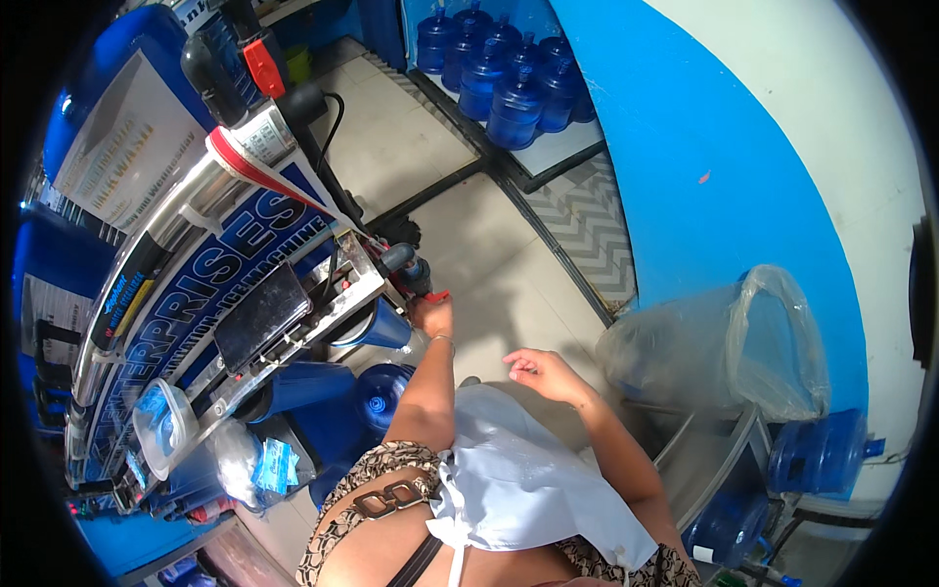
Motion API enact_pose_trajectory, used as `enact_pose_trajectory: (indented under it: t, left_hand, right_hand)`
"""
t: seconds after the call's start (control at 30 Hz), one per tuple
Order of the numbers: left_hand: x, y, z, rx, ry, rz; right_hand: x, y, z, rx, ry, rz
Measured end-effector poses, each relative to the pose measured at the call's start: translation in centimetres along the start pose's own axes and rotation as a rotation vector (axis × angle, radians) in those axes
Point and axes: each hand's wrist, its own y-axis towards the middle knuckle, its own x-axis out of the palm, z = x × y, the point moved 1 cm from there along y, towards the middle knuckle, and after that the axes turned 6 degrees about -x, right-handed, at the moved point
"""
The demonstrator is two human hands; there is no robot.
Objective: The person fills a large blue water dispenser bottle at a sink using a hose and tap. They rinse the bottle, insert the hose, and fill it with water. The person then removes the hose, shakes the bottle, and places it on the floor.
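Touching red lever [436,295], near centre of frame, with left grip [432,316]; not being able to tell how far closed. Holding nothing in right grip [545,376], hanging half-open. Probably handling stiff, firmly mounted, light to turn; favouring hold near free end.

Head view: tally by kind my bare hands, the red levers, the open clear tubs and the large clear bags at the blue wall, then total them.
Bare hands: 2, the left hand by a red lever, the right hand holding nothing visible
Red levers: 2, the other at upper left
Open clear tub: 1
Large clear bag: 1
Total: 6
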Motion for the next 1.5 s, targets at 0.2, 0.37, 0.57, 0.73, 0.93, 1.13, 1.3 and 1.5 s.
enact_pose_trajectory:
  t: [0.2,0.37,0.57,0.73,0.93,1.13,1.3,1.5]
  left_hand:
    - [0.1,0.7,-0.7,-0.051,0.021,-0.133]
    - [-1.2,2.0,-2.3,-0.007,0.127,-0.45]
    - [0.2,5.1,-6.4,-0.277,-0.376,-0.713]
    - [0.0,5.1,-6.7,-0.377,-0.451,-0.663]
    - [-3.8,3.6,-4.0,-0.545,-0.727,-0.661]
    - [-3.7,3.7,-4.3,-0.533,-0.819,-0.69]
    - [-2.6,3.0,-5.8,-0.526,-0.906,-0.713]
    - [-1.9,1.6,-6.4,-0.768,-1.244,-0.784]
  right_hand:
    - [0.6,7.3,4.2,0.211,0.068,0.034]
    - [5.5,18.1,9.2,0.316,0.204,0.134]
    - [11.7,24.3,11.9,0.337,0.969,0.302]
    - [12.5,24.4,12.4,0.352,1.096,0.451]
    - [13.6,24.7,13.2,0.298,1.033,0.457]
    - [14.4,24.7,13.2,0.272,1.034,0.477]
    - [13.6,24.0,12.5,0.172,1.052,0.412]
    - [13.7,23.8,11.3,0.094,0.456,0.572]
